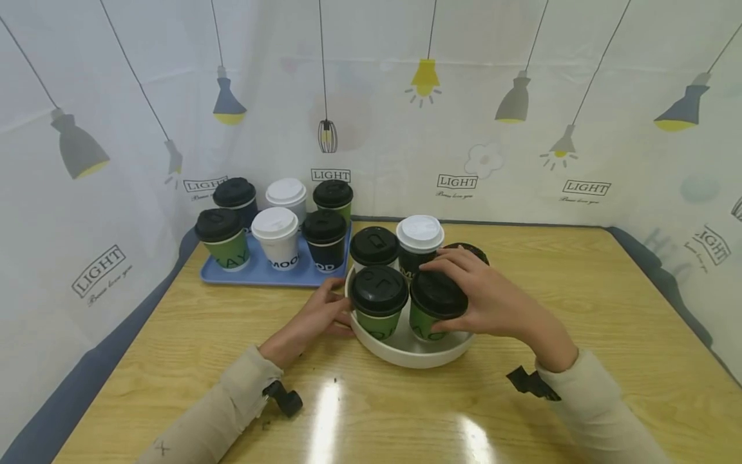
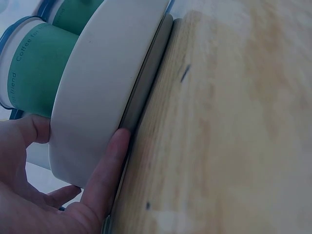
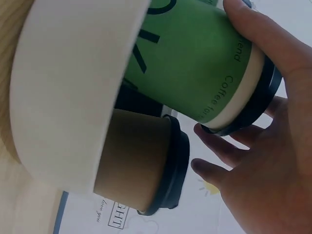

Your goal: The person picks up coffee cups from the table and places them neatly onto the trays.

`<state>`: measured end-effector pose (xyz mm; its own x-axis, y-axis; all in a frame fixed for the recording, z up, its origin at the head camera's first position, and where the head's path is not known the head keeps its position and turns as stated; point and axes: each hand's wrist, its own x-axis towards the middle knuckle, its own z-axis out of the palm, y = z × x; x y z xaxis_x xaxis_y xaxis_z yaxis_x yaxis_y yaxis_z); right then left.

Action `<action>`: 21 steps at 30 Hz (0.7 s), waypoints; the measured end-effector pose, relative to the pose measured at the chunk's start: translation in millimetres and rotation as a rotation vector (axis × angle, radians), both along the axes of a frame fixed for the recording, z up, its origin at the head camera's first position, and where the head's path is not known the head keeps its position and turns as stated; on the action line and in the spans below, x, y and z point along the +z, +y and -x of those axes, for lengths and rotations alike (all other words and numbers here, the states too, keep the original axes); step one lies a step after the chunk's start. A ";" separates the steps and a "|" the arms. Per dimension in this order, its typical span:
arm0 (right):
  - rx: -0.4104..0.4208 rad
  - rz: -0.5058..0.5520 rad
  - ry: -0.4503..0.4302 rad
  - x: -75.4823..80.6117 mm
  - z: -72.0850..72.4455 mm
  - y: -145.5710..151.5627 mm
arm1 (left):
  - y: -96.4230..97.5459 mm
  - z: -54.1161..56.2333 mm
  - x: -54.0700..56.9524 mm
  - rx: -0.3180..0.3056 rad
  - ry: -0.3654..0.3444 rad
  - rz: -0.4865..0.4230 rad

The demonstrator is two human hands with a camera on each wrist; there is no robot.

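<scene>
My right hand (image 1: 493, 299) grips a green paper coffee cup (image 1: 422, 320) with a black lid, which stands in the front right of a round white tray (image 1: 414, 361). In the right wrist view the thumb presses its side near the lid, with the fingers round the far side. My left hand (image 1: 315, 312) holds the tray's left side, thumb at the rim and a finger low along the wall. Beside the gripped cup stands another green cup (image 1: 379, 322). Behind them are a black cup with a white lid (image 1: 418, 241), a black-lidded cup (image 1: 373, 248) and a brown cup (image 3: 136, 156), mostly hidden in the head view.
A blue rectangular tray (image 1: 261, 278) at the back left bears several lidded cups in green, white and dark colours, close against the round tray. The wooden table (image 1: 580, 290) meets a white curtain (image 1: 377, 84) printed with lamps at its back and sides.
</scene>
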<state>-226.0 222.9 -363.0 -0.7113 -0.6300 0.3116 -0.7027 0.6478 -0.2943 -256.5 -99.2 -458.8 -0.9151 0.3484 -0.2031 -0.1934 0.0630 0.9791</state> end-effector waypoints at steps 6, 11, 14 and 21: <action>0.007 -0.029 -0.005 -2.0 3.1 -2.9 | -1.9 0.9 2.4 0.000 -0.002 0.001; 0.005 -0.043 -0.021 -2.9 4.1 -4.6 | -2.2 1.6 2.9 0.006 0.001 0.000; 0.003 -0.048 -0.035 -3.3 3.6 -3.4 | -2.0 0.8 3.0 0.007 0.000 -0.007; 0.024 0.146 -0.142 14.9 4.6 34.5 | -4.8 0.2 6.7 -0.052 -0.043 -0.029</action>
<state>-230.7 257.3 -348.2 -0.7398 -0.6031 0.2982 -0.6623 0.5744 -0.4811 -256.7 -104.0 -452.1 -0.8863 0.4014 -0.2308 -0.2325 0.0453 0.9716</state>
